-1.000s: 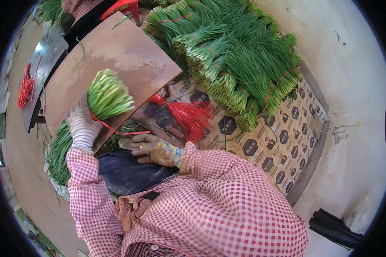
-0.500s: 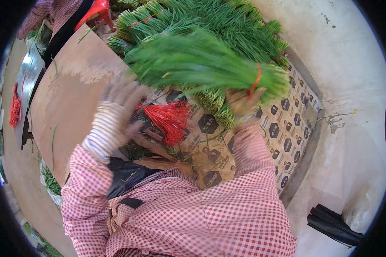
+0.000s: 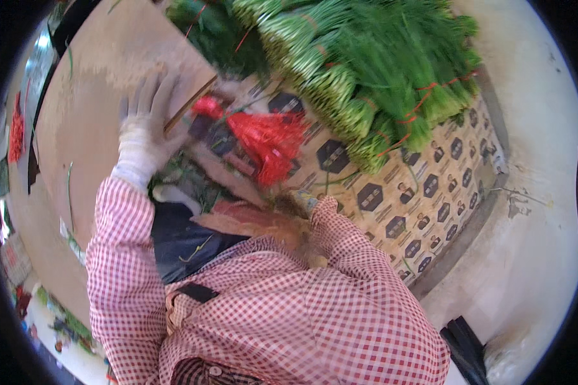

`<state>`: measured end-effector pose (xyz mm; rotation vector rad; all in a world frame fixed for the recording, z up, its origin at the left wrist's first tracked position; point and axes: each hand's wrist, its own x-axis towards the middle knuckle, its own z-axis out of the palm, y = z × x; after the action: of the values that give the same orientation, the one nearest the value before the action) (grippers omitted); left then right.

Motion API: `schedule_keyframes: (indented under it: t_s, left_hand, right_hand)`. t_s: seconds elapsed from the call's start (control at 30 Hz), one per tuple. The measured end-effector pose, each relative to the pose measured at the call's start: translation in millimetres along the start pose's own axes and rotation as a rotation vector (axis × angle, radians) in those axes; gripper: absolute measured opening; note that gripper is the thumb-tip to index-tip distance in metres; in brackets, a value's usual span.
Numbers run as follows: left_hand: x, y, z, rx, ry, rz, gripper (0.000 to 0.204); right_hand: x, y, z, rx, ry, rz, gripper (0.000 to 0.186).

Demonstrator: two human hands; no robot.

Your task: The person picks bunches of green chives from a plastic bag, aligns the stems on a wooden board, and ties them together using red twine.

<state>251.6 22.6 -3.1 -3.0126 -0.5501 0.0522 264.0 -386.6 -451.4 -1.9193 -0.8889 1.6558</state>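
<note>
My left hand [image 3: 142,119], in a pale knitted glove, rests on the brown board [image 3: 90,115] near its right edge. Its fingers are spread and hold nothing. My right hand [image 3: 293,203] is low at the middle, close to my body beside brown sheet-like material [image 3: 257,221]. Motion blurs it and its fingers cannot be made out. Between and beyond the hands lies a bunch of red ties [image 3: 270,138]. Tied bundles of chive-like green stalks [image 3: 366,64] are piled farther off, pale cut ends toward me, with red ties round them.
Printed brown paper [image 3: 392,192] lies under the pile and reaches right to a pale wall [image 3: 539,128]. More red ties [image 3: 17,131] hang at the far left. Black rolled material [image 3: 465,346] lies at the lower right. Loose green leaves are scattered about.
My right hand has let go of a tied green bundle, now on the pile, and come back toward my body. My left hand has settled on the board. The view has shifted.
</note>
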Motion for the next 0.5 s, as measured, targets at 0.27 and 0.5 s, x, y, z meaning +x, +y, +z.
schedule_keyframes:
  t_s: [0.27, 0.5]
  left_hand:
    - [13, -7, 17, 0.015, 0.077, 0.013, 0.092]
    - [16, -5, 16, -0.078, 0.102, 0.015, 0.086]
  right_hand:
    - [-36, -41, -51, 0.326, 0.325, 0.446, 0.029]
    - [-14, -93, -79, 1.032, 0.441, 0.582, 0.032]
